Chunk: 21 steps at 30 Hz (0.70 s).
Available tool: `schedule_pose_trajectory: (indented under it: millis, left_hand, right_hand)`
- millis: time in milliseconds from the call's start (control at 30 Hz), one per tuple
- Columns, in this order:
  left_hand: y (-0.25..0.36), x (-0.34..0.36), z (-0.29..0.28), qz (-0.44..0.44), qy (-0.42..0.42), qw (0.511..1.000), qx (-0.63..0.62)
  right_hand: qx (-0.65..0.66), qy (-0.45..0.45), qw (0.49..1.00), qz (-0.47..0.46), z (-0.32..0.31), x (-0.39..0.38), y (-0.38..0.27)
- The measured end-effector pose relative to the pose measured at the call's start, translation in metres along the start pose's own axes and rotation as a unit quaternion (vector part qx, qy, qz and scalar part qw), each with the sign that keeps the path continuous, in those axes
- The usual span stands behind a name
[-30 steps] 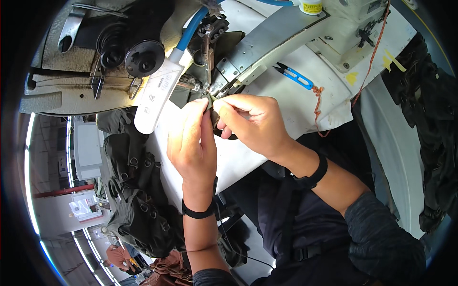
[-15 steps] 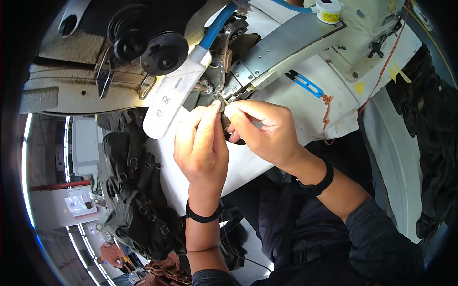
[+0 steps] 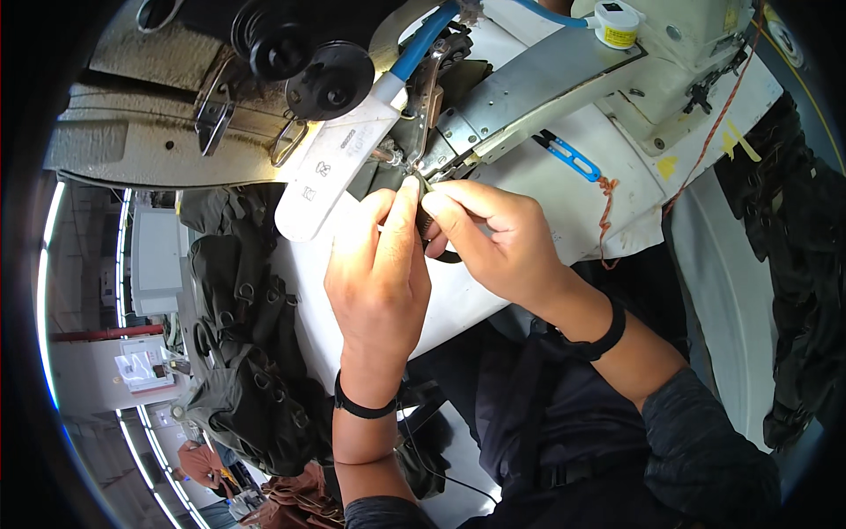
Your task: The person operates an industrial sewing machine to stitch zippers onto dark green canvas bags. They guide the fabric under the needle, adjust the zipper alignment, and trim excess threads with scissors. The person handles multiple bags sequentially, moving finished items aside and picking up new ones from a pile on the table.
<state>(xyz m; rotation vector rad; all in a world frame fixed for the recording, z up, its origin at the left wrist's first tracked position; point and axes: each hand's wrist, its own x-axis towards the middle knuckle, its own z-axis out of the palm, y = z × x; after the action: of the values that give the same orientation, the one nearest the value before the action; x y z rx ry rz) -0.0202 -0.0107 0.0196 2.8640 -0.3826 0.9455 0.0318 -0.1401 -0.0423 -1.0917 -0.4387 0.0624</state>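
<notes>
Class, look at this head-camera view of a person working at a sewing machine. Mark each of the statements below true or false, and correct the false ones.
1. Both hands meet at a dark strap by the machine's needle area. True: the left hand and right hand pinch the dark strap there.
2. Blue-handled snips lie in the left hand. False: they lie on the white machine bed, untouched.
3. Each wrist wears a black band. True.
4. A heap of dark green bags lies to the person's right. False: it lies to the left.
</notes>
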Motion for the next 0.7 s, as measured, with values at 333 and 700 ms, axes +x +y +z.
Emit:
schedule_pose_trajectory:
  millis: [333,700]
  left_hand:
    - [0.003,-0.009,0.010,-0.027,0.082,0.994,-0.072]
    - [-0.002,-0.003,0.005,0.020,0.063,0.996,-0.052]
  right_hand:
    - [0.141,-0.088,0.980,0.107,-0.024,0.008,-0.013]
    - [0.111,-0.039,0.987,0.112,-0.013,0.003,-0.019]
